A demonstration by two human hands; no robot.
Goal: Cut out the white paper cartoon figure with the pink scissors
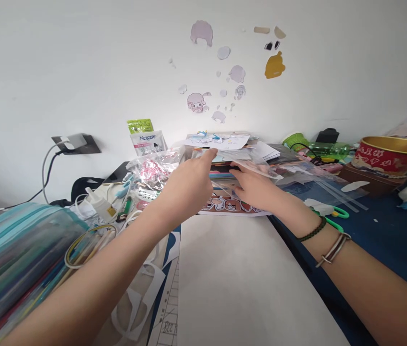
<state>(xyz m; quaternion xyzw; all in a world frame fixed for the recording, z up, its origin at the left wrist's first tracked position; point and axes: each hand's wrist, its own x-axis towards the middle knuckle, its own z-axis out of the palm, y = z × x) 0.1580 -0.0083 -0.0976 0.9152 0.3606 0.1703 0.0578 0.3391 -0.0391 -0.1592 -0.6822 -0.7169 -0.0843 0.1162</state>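
Observation:
My left hand [193, 181] is closed at the front of a paper stack, with the edge of a clear plastic bag [257, 163] at its fingers. My right hand [252, 186] reaches in from the other side, fingers apart and touching the stack's front under the plastic. Between and below the hands lies a brown sheet with cartoon stickers [221, 203], partly covered by them. Loose white papers with small cut-outs [221, 141] top the stack. A large blank white sheet [246, 274] stretches toward me beneath my forearms.
On the left are a zipped pencil pouch [19, 259], paper scraps [134, 307] and a Nexcare packet [148, 142]. Green-handled scissors [338, 212], a red and gold tub [387, 158] and a green bottle [329, 150] are on the right. Stickers dot the wall behind.

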